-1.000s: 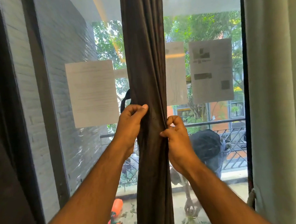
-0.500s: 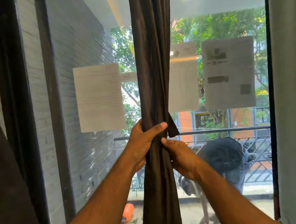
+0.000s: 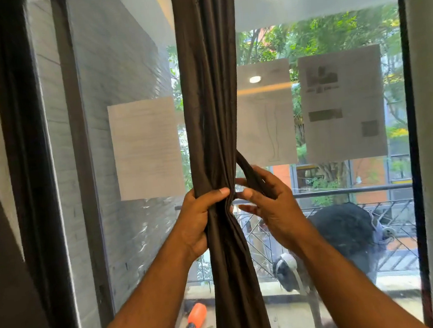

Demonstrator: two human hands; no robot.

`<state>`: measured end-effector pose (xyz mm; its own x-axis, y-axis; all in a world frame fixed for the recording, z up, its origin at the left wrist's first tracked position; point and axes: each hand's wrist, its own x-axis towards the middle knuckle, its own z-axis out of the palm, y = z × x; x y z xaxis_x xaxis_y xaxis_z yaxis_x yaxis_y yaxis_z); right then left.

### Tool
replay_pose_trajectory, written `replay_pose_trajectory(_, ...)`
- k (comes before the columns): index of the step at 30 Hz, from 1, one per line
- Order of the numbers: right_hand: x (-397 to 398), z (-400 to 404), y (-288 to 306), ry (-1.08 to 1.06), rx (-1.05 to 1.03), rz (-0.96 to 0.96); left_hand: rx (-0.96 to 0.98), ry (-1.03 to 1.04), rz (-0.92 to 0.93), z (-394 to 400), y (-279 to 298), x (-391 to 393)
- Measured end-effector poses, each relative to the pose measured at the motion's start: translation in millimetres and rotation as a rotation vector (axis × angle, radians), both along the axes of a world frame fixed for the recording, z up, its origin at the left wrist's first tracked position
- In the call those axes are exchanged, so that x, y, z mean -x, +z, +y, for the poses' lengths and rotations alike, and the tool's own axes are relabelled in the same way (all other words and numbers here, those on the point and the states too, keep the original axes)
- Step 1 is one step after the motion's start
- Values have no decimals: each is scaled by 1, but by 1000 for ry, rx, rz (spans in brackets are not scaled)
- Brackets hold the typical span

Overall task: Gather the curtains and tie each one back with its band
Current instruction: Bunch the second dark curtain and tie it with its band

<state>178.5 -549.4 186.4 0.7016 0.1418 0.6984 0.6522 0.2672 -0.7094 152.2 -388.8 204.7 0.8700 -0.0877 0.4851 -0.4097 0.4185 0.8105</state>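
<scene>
Dark brown curtain (image 3: 213, 111) bunched into narrow column at window centre, pinched at waist. Left hand (image 3: 202, 223) clenched around gather. Right hand (image 3: 269, 206), fingers loosely curled, holding matching band (image 3: 247, 168) angling off curtain's right edge.

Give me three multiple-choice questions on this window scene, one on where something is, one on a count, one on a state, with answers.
1. Where is the band?
A. right of the dark curtain
B. left of it
C. on the floor

2. How many paper sheets are on the glass?
A. one
B. three
C. five

3. The left hand is:
A. hanging idle
B. flat on the glass
C. gripping the gathered curtain

Answers: 1 A, the right hand holds it there; 2 B, three sheets show; 3 C, its fingers wrap the bunched cloth.
</scene>
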Motion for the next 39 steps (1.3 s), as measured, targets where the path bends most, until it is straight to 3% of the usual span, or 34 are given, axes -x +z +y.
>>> replay_pose_trajectory(4, 10, -1, 16, -103, -214, -38, -2, -256, 15, 16, 2, -4)
replay_pose_trajectory(7, 19, 0, 25, -65, -157, -63, -99, -344, -28, 21, 7, -3)
replay_pose_trajectory(12, 43, 9, 36, -182, 92, -265, -224, -323, -38, 12, 18, 4)
replay_pose_trajectory(17, 54, 3, 35, -499, 239, -397, -167, -204, -184, 1, 30, 1)
replay_pose_trajectory(19, 59, 6, 35, -458, 225, -431, -166, -177, -273, 1, 40, -3)
replay_pose_trajectory(22, 65, 15, 33, -363, 155, -412, -189, -196, -331, -3, 53, 3)
replay_pose_trajectory(25, 69, 19, 30, -335, 159, -371, -207, -243, -273, -3, 55, 8)
replay_pose_trajectory(33, 80, 26, 38, -302, 52, -366, -470, -430, -236, 1, 71, 9)
replay_pose_trajectory(35, 78, 25, 42, -311, -27, -339, -497, -369, -280, -1, 72, 9)
replay_pose_trajectory(39, 71, 17, 41, -354, -174, -244, -283, -184, -369, 7, 63, 8)
